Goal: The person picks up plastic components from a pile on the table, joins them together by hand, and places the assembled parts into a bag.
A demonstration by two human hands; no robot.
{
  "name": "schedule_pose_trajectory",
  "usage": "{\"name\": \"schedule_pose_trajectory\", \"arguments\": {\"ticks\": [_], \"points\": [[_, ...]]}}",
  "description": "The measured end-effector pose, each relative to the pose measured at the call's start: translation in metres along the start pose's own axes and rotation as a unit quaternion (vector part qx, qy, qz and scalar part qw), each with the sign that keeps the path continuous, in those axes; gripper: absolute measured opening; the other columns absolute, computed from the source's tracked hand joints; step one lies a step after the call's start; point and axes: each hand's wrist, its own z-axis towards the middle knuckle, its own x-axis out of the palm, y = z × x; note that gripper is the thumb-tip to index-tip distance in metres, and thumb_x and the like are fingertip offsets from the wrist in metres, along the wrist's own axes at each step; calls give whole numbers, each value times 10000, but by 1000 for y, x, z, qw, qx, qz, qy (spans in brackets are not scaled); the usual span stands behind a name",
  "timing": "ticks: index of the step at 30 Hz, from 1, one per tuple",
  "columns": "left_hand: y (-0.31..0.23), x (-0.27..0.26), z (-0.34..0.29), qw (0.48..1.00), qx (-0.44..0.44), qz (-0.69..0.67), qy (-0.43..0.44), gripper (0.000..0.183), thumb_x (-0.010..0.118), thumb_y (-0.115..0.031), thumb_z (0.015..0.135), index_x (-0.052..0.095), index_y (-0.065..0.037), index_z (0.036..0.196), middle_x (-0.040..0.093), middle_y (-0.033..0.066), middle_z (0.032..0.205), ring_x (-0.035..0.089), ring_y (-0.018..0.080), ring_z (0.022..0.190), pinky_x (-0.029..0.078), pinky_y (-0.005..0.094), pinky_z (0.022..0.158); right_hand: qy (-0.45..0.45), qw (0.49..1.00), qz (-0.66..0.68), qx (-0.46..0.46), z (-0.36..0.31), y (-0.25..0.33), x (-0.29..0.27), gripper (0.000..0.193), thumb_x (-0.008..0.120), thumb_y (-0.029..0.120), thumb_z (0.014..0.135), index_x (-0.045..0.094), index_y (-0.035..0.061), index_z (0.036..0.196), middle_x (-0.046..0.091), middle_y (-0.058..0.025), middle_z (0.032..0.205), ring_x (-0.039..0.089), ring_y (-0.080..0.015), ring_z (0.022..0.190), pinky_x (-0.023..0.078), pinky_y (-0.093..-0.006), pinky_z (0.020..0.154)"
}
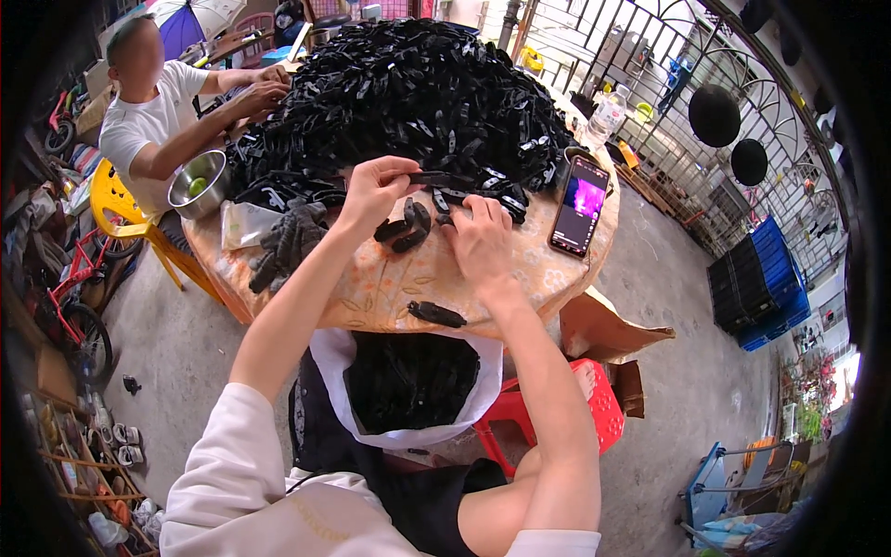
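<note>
In the head view the left hand point(371, 190) is pinching a small black plastic clip point(429, 176) at the edge of the big black heap point(408, 93); the right hand point(480, 239) is pressing flat on the table point(371, 288) beside loose pieces point(404, 232). Keeping the pinch near the clip's end and steadying the pieces should be helping alignment

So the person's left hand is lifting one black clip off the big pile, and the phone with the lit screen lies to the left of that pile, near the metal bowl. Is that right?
Not quite. The phone lies on the right side of the table, beside the pile of black clips, far from the metal bowl, which sits on the left. The rest holds: the left hand lifts a black clip. The head view shows it.
</note>
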Motion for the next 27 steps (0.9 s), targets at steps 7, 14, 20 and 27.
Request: {"name": "schedule_pose_trajectory", "arguments": {"ticks": [7,14,20,27], "points": [[-1,-3,-4,986,25,161,45,154,568,36,909,697,48,990,686,82,926,661,123,842,565,250,806,-84,995,44,-13,0,2,-8,279,668,203,847,592,78,1085,603,-59,985,577,-219,907,437,-366,819],[-6,11,-11,994,-48,23,98,153,659,-42,881,708,39,1002,694,37,838,663,100,777,523,201,676,-109,987,96,-62,0,-1,-5,345,641,88,855,578,18,1187,631,-108,889,588,-281,857,467,-383,776],[-10,14,-17,979,3,135,153,137,704,-50,836,681,83,859,648,-13,734,520,24,678,433,207,575,-93,984,146,-32,-2,0,-5,257,671,86,842,632,6,1083,637,-132,855,600,-317,807,485,-407,733],[-5,14,-16,984,10,105,141,120,703,-37,828,689,70,882,678,17,787,573,41,718,472,207,616,-106,980,165,-30,3,6,-14,270,683,89,830,632,12,1083,621,-124,928,587,-312,863,485,-402,767]]}}
